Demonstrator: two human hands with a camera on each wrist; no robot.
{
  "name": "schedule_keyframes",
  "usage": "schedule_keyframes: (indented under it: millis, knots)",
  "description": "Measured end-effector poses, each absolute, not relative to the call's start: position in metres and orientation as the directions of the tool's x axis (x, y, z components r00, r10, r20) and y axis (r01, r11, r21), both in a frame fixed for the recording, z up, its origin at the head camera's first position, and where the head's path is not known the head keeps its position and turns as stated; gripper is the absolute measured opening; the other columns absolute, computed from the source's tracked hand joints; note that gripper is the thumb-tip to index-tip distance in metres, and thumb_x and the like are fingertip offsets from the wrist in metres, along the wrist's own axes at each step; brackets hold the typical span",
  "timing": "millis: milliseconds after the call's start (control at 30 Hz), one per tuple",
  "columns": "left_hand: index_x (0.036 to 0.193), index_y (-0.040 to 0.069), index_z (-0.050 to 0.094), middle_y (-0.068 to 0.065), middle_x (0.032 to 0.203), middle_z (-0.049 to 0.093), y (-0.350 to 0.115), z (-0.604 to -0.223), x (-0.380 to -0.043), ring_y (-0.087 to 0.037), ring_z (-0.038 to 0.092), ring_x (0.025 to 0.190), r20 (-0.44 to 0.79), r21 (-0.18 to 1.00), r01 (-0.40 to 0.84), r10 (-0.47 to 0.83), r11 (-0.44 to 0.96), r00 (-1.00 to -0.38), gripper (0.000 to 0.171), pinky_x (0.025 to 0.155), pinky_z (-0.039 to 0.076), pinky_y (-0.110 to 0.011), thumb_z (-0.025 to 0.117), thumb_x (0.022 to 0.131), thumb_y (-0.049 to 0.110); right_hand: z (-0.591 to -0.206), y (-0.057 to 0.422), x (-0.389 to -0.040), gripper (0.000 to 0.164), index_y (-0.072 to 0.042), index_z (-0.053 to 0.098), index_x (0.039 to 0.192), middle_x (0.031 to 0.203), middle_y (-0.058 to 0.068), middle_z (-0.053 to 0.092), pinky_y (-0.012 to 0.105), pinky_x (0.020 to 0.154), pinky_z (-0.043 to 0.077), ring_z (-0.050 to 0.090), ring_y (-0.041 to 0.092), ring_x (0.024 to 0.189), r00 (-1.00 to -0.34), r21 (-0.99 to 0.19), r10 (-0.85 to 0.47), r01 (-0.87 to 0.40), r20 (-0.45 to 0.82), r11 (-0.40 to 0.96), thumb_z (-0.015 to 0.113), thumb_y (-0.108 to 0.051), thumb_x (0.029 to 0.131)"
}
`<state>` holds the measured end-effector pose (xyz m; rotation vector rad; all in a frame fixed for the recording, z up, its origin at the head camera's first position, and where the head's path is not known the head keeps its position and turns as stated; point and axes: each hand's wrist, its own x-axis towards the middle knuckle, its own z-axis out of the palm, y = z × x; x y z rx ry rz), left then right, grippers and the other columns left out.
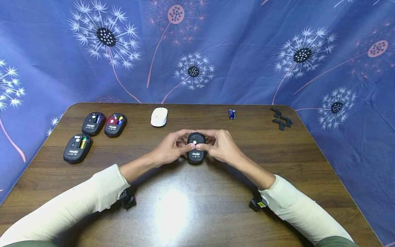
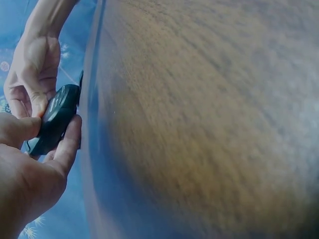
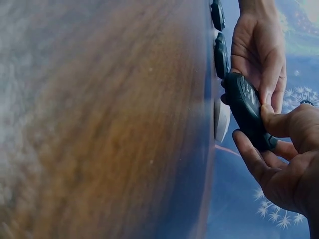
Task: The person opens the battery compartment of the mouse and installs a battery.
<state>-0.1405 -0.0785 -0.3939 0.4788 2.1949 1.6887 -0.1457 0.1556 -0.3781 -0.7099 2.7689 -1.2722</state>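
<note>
Both hands grip one black computer mouse (image 1: 196,156) over the middle of the table, its underside turned up. My left hand (image 1: 168,148) holds its left side, with the thumb pressed on the underside. From the other side my right hand (image 1: 223,145) holds it the same way, and the two thumb tips nearly meet at the middle. In the left wrist view, fingers of the left hand (image 2: 30,179) support the mouse (image 2: 57,122) from beneath. The right wrist view shows the mouse (image 3: 246,112) tilted, with the right thumb on its labelled face.
Three black mice (image 1: 115,125) lie upside down at the left, batteries showing in their open compartments; one glows red. A white mouse (image 1: 159,117) sits at the back. Two batteries (image 1: 232,114) lie back right of centre, and three black covers (image 1: 279,124) near the far right corner.
</note>
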Motion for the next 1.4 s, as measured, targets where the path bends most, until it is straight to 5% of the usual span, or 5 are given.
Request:
schedule_keyframes:
  millis: [267, 567, 933, 1400]
  knots:
    - [0.158, 0.004, 0.060, -0.020, 0.117, 0.069, -0.084, -0.393, -0.143, -0.018, 0.074, 0.083, -0.053, 0.967, 0.077, 0.485, 0.243, -0.873, 0.052, 0.066, 0.070, -0.043, 0.075, 0.108, 0.008, -0.376, 0.156, -0.147, 0.048, -0.007, 0.076, 0.141, 0.108, 0.013, 0.086, 0.033, 0.080, 0.071, 0.081, 0.020, 0.087, -0.905, -0.748, -0.391, -0.373, 0.165, 0.548, 0.091, -0.016, 0.097]
    - [0.161, 0.005, 0.058, -0.021, 0.117, 0.072, -0.082, -0.389, -0.147, -0.016, 0.074, 0.087, -0.006, 0.971, 0.108, 0.469, 0.215, -0.883, 0.055, 0.081, 0.073, -0.044, 0.074, 0.109, 0.008, -0.370, 0.158, -0.148, 0.048, -0.012, 0.074, 0.145, 0.114, 0.013, 0.087, 0.045, 0.093, 0.072, 0.085, 0.028, 0.100, -0.906, -0.761, -0.291, -0.418, 0.308, 0.496, 0.089, -0.014, 0.100]
    - [0.167, 0.007, 0.053, -0.025, 0.122, 0.076, -0.087, -0.396, -0.144, -0.017, 0.076, 0.097, -0.045, 0.988, 0.029, 0.464, 0.152, -0.885, 0.060, 0.081, 0.073, -0.035, 0.071, 0.110, 0.004, -0.362, 0.192, -0.155, 0.042, -0.012, 0.075, 0.145, 0.094, 0.011, 0.086, 0.017, 0.065, 0.054, 0.075, 0.029, 0.077, -0.921, -0.772, -0.204, -0.391, 0.333, 0.502, 0.084, -0.014, 0.104]
    - [0.168, 0.009, 0.052, -0.021, 0.118, 0.074, -0.092, -0.398, -0.144, -0.017, 0.076, 0.095, -0.055, 0.989, 0.015, 0.461, 0.147, -0.886, 0.062, 0.082, 0.073, -0.036, 0.072, 0.110, 0.003, -0.362, 0.298, -0.162, 0.043, -0.007, 0.073, 0.145, 0.112, 0.023, 0.085, 0.024, 0.068, 0.068, 0.079, 0.005, 0.075, -0.983, -0.747, -0.078, -0.179, 0.169, 0.641, 0.083, -0.020, 0.106]
